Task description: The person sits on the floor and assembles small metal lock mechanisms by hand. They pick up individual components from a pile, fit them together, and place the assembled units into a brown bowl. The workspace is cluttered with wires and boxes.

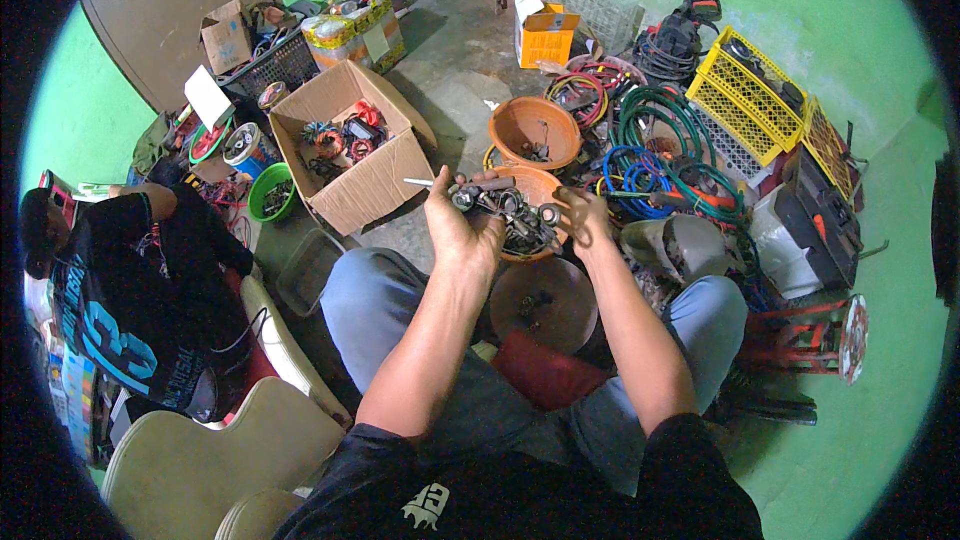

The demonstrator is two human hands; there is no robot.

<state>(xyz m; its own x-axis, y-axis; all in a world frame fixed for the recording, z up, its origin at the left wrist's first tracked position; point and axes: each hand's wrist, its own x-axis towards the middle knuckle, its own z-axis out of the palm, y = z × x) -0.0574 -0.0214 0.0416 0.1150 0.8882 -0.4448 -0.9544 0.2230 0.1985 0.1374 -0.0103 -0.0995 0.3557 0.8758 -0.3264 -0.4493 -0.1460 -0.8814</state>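
Observation:
My left hand is closed around several small dark metal parts, with a brown cylindrical piece lying across the top. A thin white stick juts out from the same hand. Just beyond and to the right, an orange plastic bowl is heaped with greyish metal parts. My right hand is at that bowl's right side, its fingers curved and apart, close to a small round part. Nothing shows in its grip. Between my knees sits a wide brown basin with a few dark bits in it.
Farther off stands another orange bowl. A cardboard box of wire coils is at left, beside a green bowl. Coiled hoses, a yellow crate and a red stool fill the right. Another person bends at left.

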